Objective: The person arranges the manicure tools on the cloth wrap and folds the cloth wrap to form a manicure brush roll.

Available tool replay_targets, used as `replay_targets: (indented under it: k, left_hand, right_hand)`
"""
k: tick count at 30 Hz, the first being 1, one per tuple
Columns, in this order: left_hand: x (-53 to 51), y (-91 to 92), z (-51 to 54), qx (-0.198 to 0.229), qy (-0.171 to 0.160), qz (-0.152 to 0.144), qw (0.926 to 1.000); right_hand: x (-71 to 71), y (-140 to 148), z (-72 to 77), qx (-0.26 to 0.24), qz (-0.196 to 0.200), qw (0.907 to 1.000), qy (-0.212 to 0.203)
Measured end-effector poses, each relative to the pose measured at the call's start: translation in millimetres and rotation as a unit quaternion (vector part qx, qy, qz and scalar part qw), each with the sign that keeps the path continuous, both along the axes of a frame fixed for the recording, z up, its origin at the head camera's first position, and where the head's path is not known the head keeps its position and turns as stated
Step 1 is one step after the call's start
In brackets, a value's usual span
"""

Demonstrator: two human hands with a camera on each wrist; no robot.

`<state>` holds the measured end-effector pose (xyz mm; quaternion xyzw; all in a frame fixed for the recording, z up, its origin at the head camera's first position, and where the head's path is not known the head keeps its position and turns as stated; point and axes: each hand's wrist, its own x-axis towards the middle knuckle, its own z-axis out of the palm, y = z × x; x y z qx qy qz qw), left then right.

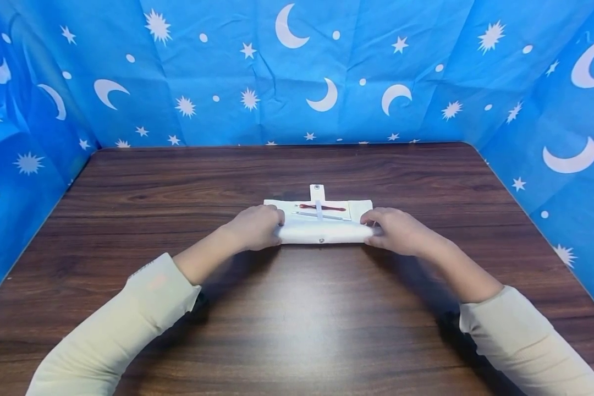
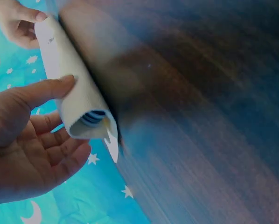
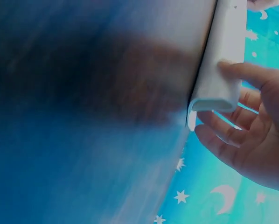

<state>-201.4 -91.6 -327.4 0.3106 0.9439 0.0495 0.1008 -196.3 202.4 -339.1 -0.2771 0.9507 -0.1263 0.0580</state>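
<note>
A white tool pouch (image 1: 326, 236) lies on the table, its near part folded over into a flattened roll. My left hand (image 1: 257, 226) grips the left end, thumb on the roll's near face and fingers behind it. At the right end my right hand (image 1: 401, 231) holds the roll in a similar way. On the unrolled part, a slim red tool (image 1: 335, 208) and a thin silver tool (image 1: 334, 218) lie under a pale strap. A snap tab (image 1: 317, 192) sticks out from the far edge. In the left wrist view, dark blue banded shapes (image 2: 94, 118) show inside the roll's end.
The dark wood-grain table (image 1: 297, 313) reaches well out on all sides of the pouch. Blue cloth (image 1: 227, 60) with white moons and stars hangs behind the table and along both sides.
</note>
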Motion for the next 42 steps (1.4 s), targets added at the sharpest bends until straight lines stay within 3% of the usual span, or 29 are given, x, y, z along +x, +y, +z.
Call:
replay_targets:
  k: [7, 14, 18, 24, 31, 42]
  left_hand:
    - [-7.4, -7.7, 8.7, 0.046, -0.092, -0.018, 0.9945]
    - [-16.7, -17.1, 17.8, 0.090, -0.199, -0.006, 0.9759]
    - [-28.0, -18.4, 15.7, 0.109, -0.202, 0.014, 0.9733]
    - [-38.8, -15.3, 10.4, 0.102, -0.179, 0.032, 0.9779]
    - [-42.6, -10.8, 4.8, 0.077, -0.170, 0.064, 0.9804]
    - [-41.3, -5.2, 1.4, 0.056, -0.160, 0.099, 0.9805]
  right_hand:
    - [-4.5, 4.2, 5.9, -0.043, 0.001, 0.9973, -0.060]
    - [-11.6, 15.5, 10.6, -0.099, -0.003, 0.9845, -0.145]
    - [-19.8, 15.0, 11.0, -0.109, -0.023, 0.9818, -0.153]
    - [-33.3, 8.3, 9.4, -0.087, -0.046, 0.9831, -0.154]
    - [-43.0, 1.6, 1.9, -0.064, -0.056, 0.9848, -0.152]
    - [-47.8, -5.2, -0.9, -0.072, -0.095, 0.9800, -0.160]
